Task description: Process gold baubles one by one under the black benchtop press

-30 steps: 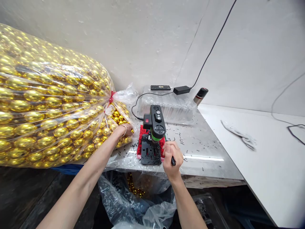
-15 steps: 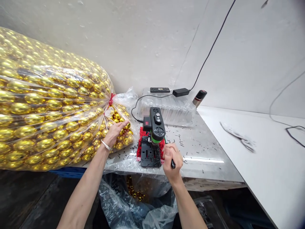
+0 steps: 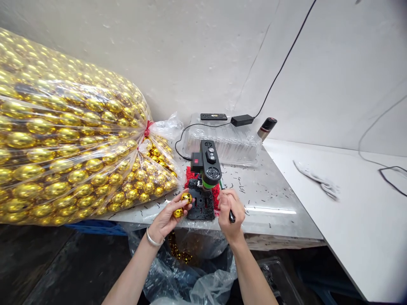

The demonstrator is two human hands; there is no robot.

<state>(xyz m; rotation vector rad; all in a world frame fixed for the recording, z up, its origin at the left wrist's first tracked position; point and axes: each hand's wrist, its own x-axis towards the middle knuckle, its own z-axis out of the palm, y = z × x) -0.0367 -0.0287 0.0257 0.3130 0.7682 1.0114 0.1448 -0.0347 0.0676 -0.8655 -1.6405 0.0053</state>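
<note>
My left hand [image 3: 170,216] is closed round two shiny gold balls [image 3: 186,197], just left of a black slotted base plate [image 3: 201,203]. My right hand [image 3: 231,211] grips a black-tipped handle [image 3: 232,217] to the right of that plate. Above the plate stands a black device [image 3: 210,163] with round vents, buttons and a green ring. Red material [image 3: 192,173] lies under and around the plate. A big clear bag [image 3: 63,144] full of gold balls, tied with a red band, rests at the left.
Behind the device is a clear plastic tray [image 3: 222,142], with a black adapter [image 3: 242,120] and a spray can [image 3: 266,128] nearby. Gloves [image 3: 318,180] lie on the white surface at right. Below the table edge hangs a plastic bag [image 3: 190,271] with gold pieces.
My left hand has moved right and down from the gold balls at the bag's mouth to beside the plate, holding two balls. My right hand has stayed on the handle.
</note>
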